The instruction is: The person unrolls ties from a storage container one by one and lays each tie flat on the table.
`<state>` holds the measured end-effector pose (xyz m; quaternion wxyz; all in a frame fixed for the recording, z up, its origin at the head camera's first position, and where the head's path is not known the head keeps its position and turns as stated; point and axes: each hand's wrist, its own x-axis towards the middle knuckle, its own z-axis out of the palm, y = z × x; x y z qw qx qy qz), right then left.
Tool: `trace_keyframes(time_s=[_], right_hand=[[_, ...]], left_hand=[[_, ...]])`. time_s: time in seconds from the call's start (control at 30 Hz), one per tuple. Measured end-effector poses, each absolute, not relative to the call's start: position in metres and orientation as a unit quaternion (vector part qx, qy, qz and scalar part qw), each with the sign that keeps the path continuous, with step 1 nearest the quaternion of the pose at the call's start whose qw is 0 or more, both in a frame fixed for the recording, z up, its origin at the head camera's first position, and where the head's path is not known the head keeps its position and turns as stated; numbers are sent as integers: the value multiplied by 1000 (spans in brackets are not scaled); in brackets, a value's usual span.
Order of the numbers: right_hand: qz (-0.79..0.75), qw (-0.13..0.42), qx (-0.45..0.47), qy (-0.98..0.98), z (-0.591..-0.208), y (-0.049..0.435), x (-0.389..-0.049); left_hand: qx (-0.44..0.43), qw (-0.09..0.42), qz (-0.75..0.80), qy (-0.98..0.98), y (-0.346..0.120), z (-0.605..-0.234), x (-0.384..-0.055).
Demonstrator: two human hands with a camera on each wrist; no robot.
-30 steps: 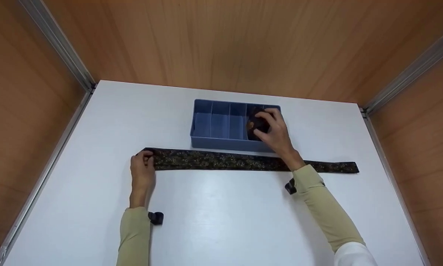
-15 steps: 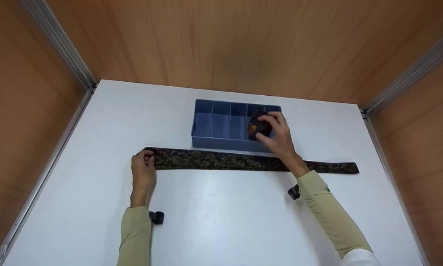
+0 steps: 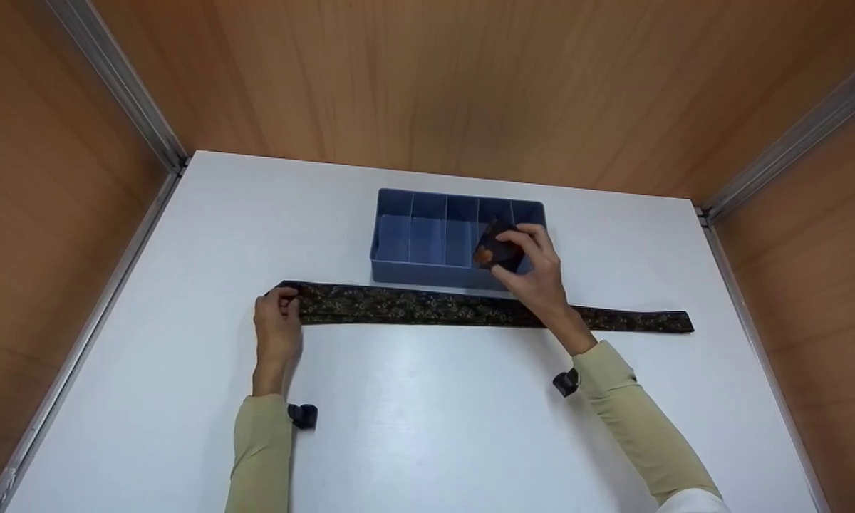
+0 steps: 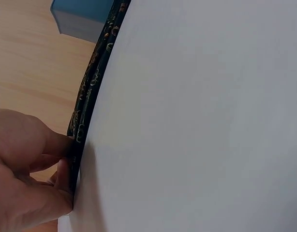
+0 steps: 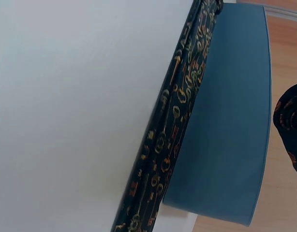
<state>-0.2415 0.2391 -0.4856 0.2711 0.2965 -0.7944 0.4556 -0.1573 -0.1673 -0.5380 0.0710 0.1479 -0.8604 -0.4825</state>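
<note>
A long dark necktie point(image 3: 413, 306) with a small gold and orange pattern lies flat across the white table in the head view. My left hand point(image 3: 276, 331) pinches its wide end at the left; the left wrist view shows thumb and fingers point(image 4: 61, 176) on the tie's edge. My right hand point(image 3: 540, 278) holds a rolled-up dark necktie point(image 3: 497, 249) with orange figures between thumb and fingers, over the right part of a blue divided box point(image 3: 427, 273). In the right wrist view the coiled end of the rolled necktie point(image 5: 293, 118) shows at the right edge.
The box stands behind the long tie, its left compartments bare inside. Wooden panels point(image 3: 427, 85) enclose the white table point(image 3: 399, 399) at back and sides, with metal rails point(image 3: 125, 92) at the corners. A small black device point(image 3: 303, 416) sits at each cuff.
My right hand has drawn the rolled necktie slightly toward the box's near rim, and the roll has tilted, showing more orange. The left hand and the long tie stay in place.
</note>
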Motion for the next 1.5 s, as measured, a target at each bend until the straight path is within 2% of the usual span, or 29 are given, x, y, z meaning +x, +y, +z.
trace_keyframes(time_s=[0.77,1.2,1.5], right_hand=[[493,235,306,-780,-494,209,-205],[523,199,302,-771,-497,189,-190],[529,199,302,-768,-501,170,-181]], left_hand=[[158,62,-486,-857,-168,-538,-157],[149,76,-479,-861,-169,-538,-155],[150,72,-485,-859,-169,-540,-158]])
